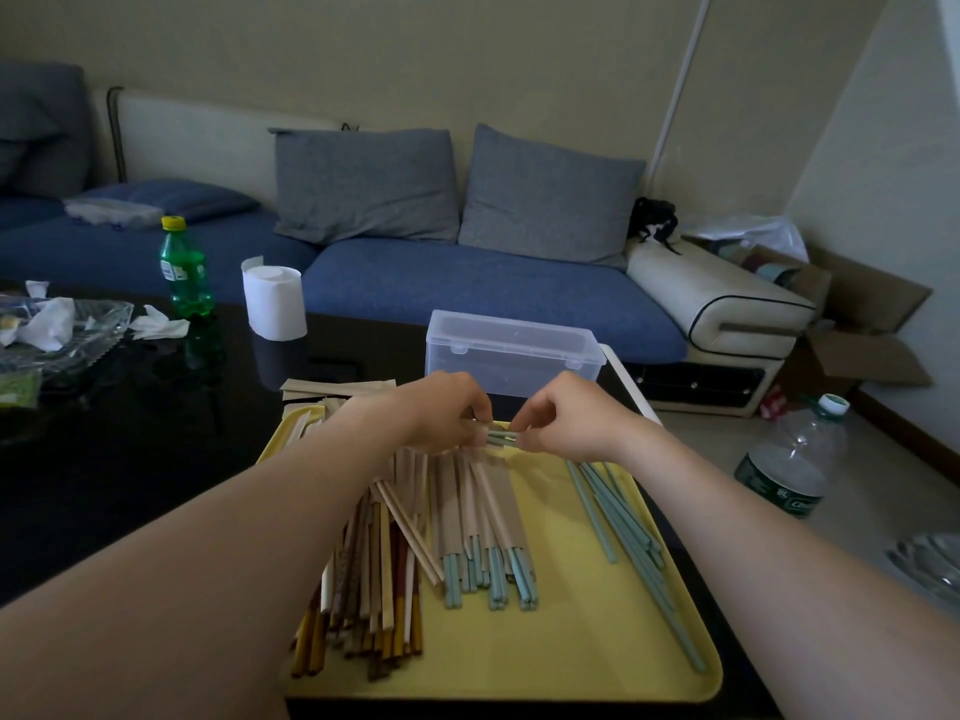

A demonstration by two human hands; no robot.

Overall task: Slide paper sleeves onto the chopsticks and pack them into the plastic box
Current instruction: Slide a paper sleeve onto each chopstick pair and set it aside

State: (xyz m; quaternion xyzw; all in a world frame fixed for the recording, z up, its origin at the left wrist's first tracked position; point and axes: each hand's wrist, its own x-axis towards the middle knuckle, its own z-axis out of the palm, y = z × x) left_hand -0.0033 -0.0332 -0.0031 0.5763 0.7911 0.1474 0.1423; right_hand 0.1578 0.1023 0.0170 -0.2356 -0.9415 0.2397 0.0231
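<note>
While both wrists reach over the tray's far end, L hand [447, 414] & R hand [563, 420] each pinch a teal chopstick pair [501, 438], fingers curled; sleeve on it, can't tell. Sleeved pairs [483, 517] lie mid yellow tray [571, 662]. Bare teal sticks [623, 527] at R and wooden pile [371, 589] at L not done. Plastic box [511, 350] beyond on surface, lid shut, looks empty, so packing not begun.

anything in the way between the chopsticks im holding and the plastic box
Nothing lies in the gap between the teal chopsticks, pinched by the left hand and right hand, and the plastic box just beyond them. But the box's lid looks shut, clasps down, so it blocks the way inside.
</note>
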